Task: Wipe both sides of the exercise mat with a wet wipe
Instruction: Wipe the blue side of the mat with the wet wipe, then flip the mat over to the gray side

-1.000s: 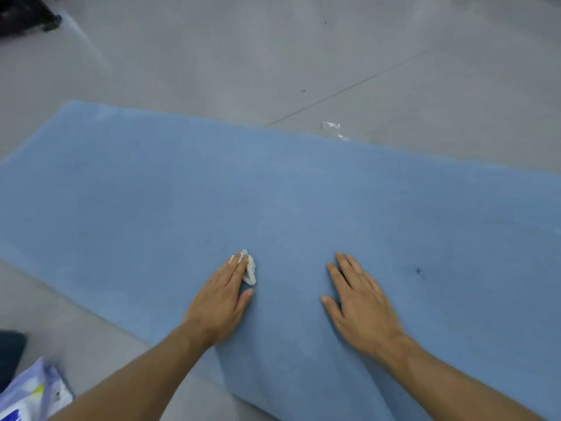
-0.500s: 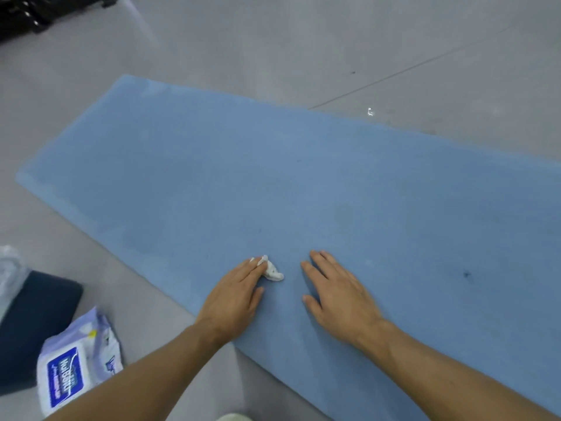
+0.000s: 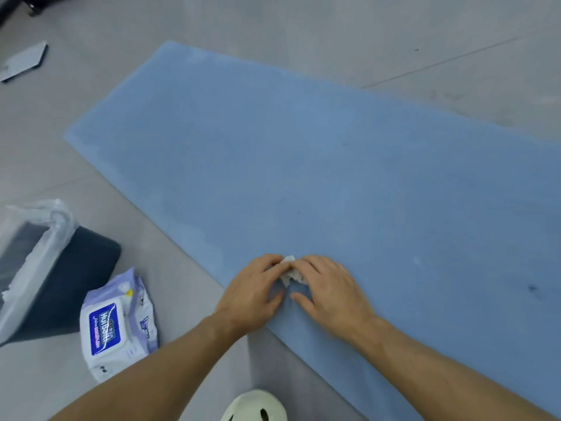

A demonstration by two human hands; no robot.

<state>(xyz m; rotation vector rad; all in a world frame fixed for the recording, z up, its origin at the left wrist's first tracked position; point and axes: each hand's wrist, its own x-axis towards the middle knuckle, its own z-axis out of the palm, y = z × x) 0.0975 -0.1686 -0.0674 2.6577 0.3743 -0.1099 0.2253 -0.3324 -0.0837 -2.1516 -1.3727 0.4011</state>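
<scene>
Blue exercise mat (image 3: 334, 165) spread flat on the grey floor (image 3: 303, 31), running from upper left to lower right. Near its front edge, a crumpled white wet wipe (image 3: 290, 273), bunched up between two hands and touching the mat.

Left hand (image 3: 255, 296) on the wad's left side, fingers curled, fingertips pinching the wet wipe, thumb low toward the mat. Right hand (image 3: 331, 293) on the other side, fingers likewise curled over the wet wipe and gripping it, thumb stretched out low, close to the left thumb with a small gap between. Knuckles of both hands almost meeting above the wad. Bare forearms reaching in from the bottom of the view.

Small dark mark (image 3: 532, 288) on the mat well to the right of the hands.

Off the mat, on the floor left of the left forearm: a white and lilac pack of wipes (image 3: 112, 326) with a blue label. Just beside it, farther left, a dark bin (image 3: 76, 278) lined with a pale plastic bag. Far upper left, a flat grey piece (image 3: 24, 60) on the floor. At the bottom edge, a pale rounded thing (image 3: 255, 405) with two dark holes, too cropped to identify.
</scene>
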